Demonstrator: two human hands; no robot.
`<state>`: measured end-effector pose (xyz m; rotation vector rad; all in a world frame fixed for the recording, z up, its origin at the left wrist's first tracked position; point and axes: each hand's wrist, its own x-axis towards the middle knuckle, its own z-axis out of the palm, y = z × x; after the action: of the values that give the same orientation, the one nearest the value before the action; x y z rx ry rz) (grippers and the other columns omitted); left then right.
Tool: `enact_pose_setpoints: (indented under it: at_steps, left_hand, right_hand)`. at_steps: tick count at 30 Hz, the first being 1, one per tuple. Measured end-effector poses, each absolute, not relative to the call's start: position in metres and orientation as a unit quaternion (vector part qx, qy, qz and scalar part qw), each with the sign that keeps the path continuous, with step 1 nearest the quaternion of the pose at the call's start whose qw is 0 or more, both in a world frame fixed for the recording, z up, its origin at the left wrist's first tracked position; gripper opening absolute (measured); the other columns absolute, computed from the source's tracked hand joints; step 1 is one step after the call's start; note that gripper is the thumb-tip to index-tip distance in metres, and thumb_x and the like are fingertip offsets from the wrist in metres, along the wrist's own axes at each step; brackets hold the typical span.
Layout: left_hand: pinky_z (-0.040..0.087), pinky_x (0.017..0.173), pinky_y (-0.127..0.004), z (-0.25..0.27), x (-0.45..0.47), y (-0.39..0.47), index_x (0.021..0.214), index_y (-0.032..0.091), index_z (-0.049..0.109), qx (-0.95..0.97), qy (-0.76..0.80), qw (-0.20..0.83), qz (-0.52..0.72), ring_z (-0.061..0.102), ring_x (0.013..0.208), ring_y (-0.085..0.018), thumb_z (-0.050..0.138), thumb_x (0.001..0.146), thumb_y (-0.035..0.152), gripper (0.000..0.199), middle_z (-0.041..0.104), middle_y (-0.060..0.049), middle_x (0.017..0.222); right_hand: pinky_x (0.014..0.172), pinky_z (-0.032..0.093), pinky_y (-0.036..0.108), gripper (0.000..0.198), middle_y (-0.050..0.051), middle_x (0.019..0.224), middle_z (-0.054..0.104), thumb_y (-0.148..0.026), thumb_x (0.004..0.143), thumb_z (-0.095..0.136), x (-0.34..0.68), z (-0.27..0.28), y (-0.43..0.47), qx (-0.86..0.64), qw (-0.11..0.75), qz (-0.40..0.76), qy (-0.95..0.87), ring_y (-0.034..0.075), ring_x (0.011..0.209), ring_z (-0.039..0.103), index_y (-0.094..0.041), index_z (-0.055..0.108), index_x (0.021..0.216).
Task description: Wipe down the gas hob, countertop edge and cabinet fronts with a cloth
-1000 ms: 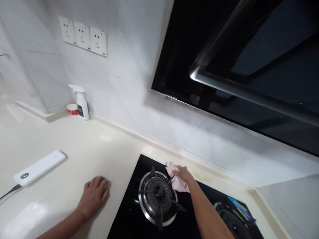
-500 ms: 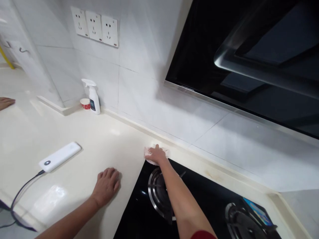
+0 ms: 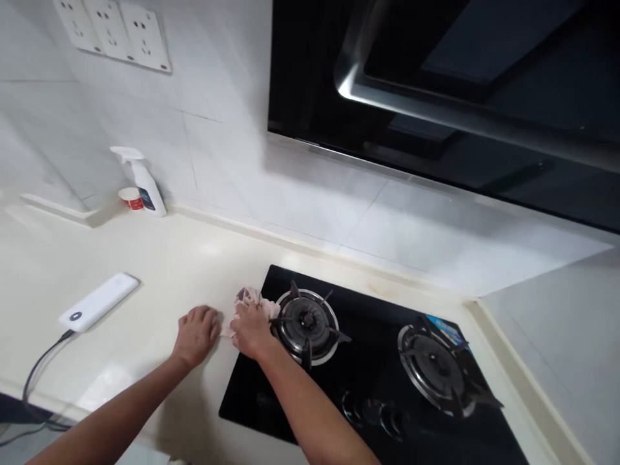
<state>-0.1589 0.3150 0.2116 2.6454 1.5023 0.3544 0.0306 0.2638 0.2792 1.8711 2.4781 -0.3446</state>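
Note:
My right hand (image 3: 252,331) presses a crumpled pinkish-white cloth (image 3: 268,308) against the left edge of the black gas hob (image 3: 372,336), its fingers closed over the fabric. Just right of the cloth is the left burner (image 3: 306,323) with its metal pan support. My left hand (image 3: 194,336) lies palm down on the pale countertop (image 3: 184,258), fingers slightly bent and holding nothing. It rests a short way left of the cloth.
A white power bank (image 3: 99,302) with a black cable (image 3: 39,365) lies on the left. Against the wall stand a white spray bottle (image 3: 148,190) and a red-and-white cup (image 3: 130,199). The right burner (image 3: 436,368) sits across the hob. A black range hood (image 3: 310,77) overhangs the back.
My right hand has drawn the cloth from the hob's back left corner nearer to me, along its left edge. The view has swung right. Another person's hand at far left is out of view.

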Motion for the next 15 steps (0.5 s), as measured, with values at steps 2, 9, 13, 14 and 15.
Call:
enact_pose_setpoints:
  at_steps: [2,9,13,14,15]
  left_hand:
    - [0.038,0.096,-0.046,0.212,-0.159,0.315,0.121,0.019,0.065,0.863,0.492,0.036,0.110,0.050,0.121,-0.031,0.043,0.097,0.035,0.036,0.060,-0.015,0.129]
    - [0.039,0.096,-0.049,0.214,-0.158,0.317,0.122,0.018,0.065,0.861,0.494,0.037,0.117,0.049,0.118,-0.032,0.043,0.096,0.034,0.038,0.059,-0.017,0.129]
    - [0.039,0.096,-0.050,0.212,-0.157,0.319,0.121,0.017,0.066,0.860,0.496,0.039,0.117,0.048,0.117,-0.032,0.043,0.095,0.035,0.039,0.059,-0.017,0.129]
    - [0.040,0.095,-0.050,0.211,-0.158,0.320,0.121,0.017,0.066,0.860,0.495,0.039,0.117,0.048,0.117,-0.033,0.043,0.095,0.036,0.039,0.059,-0.017,0.130]
    - [0.040,0.095,-0.051,0.210,-0.158,0.320,0.121,0.017,0.066,0.861,0.493,0.037,0.118,0.048,0.117,-0.033,0.042,0.096,0.037,0.040,0.058,-0.017,0.130]
  right_hand:
    - [0.108,0.036,0.054,0.028,0.009,0.146,0.041,-0.035,0.089,0.064,0.022,0.276,0.241,0.582,-0.010,-0.108,0.806,0.037,0.135,0.033,-0.021,0.072,0.111]
    - [0.107,0.038,0.056,0.035,0.008,0.155,0.036,-0.033,0.084,0.069,0.029,0.258,0.146,0.608,-0.092,-0.139,0.776,0.036,0.131,0.039,-0.024,0.067,0.118]
    - [0.105,0.041,0.052,0.024,0.006,0.134,0.054,-0.027,0.082,0.068,0.054,0.251,0.093,0.660,-0.151,-0.181,0.713,0.030,0.118,0.050,-0.027,0.070,0.106]
    - [0.103,0.044,0.048,0.017,0.006,0.125,0.057,-0.026,0.082,0.066,0.063,0.251,0.082,0.680,-0.185,-0.189,0.684,0.028,0.113,0.053,-0.026,0.070,0.099]
    - [0.098,0.047,0.043,0.009,0.006,0.118,0.058,-0.026,0.083,0.063,0.074,0.254,0.072,0.699,-0.230,-0.196,0.648,0.025,0.106,0.055,-0.024,0.068,0.090]
